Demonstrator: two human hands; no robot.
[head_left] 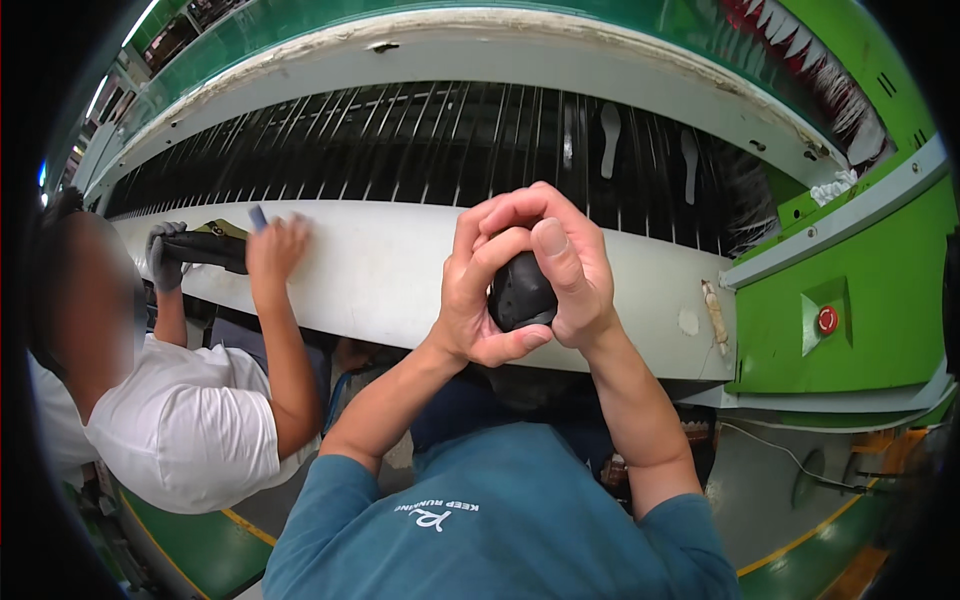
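Both my hands are wrapped around a black shoe, held over the white ledge in front of me. Its rounded, smooth end points toward me; the rest is hidden behind my fingers and palms. My left hand closes on its left side, thumb along the lower edge. From the right, my right hand grips it, with the fingers curled over the top and the thumb pressed near the upper side. Beyond my hands runs a dark conveyor of metal rods, with a pale sole-shaped piece and another pale piece on it.
At my left, a co-worker in a white shirt holds a black shoe in a grey-gloved hand and a small blue tool in the other. The white ledge meets a green panel with a red stop button.
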